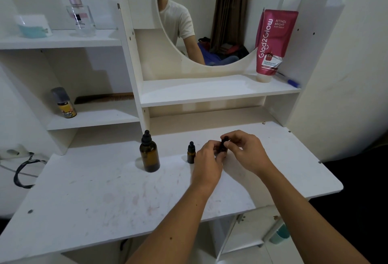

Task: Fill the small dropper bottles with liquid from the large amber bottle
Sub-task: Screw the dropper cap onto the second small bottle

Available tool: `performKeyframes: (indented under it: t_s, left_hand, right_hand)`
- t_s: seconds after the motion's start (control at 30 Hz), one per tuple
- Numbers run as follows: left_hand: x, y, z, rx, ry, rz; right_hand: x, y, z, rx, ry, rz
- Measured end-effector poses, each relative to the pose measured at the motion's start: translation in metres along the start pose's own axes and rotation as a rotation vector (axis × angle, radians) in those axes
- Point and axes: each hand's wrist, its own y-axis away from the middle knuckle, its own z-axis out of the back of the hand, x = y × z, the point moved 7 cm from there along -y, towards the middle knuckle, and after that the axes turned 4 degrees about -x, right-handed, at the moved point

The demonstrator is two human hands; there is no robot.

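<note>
The large amber bottle (149,154) stands upright on the white desk (117,196), its black dropper cap on. To its right stands a small amber dropper bottle (191,153), also capped. Just right of that, my left hand (207,158) grips the body of a second small dropper bottle (223,145). My right hand (244,151) pinches its black cap from above. Most of that bottle is hidden by my fingers.
Shelves rise behind the desk. A pink tube (273,43) and a blue pen (290,81) are on the right shelf below a round mirror (210,22). A yellow spray can (65,104), a comb (105,97) and a perfume bottle (80,16) sit on the left shelves.
</note>
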Motion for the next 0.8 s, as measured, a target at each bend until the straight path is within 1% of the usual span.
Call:
performKeyframes:
  t_s: [0.1,0.23,0.67,0.8]
  left_hand:
    - [-0.001,0.0,0.0,-0.002,-0.016,-0.001]
    - [-0.001,0.001,0.0,-0.008,-0.05,-0.007]
    - [-0.005,0.003,0.003,-0.013,-0.065,-0.022]
    - [-0.008,0.009,0.003,0.021,-0.117,-0.049]
  right_hand:
    - [-0.001,0.002,0.0,-0.079,-0.005,-0.012]
    - [-0.001,0.005,-0.002,-0.13,-0.013,-0.038]
    - [-0.001,0.012,-0.005,-0.181,-0.042,-0.108]
    - [0.0,0.014,-0.005,-0.183,-0.048,-0.12]
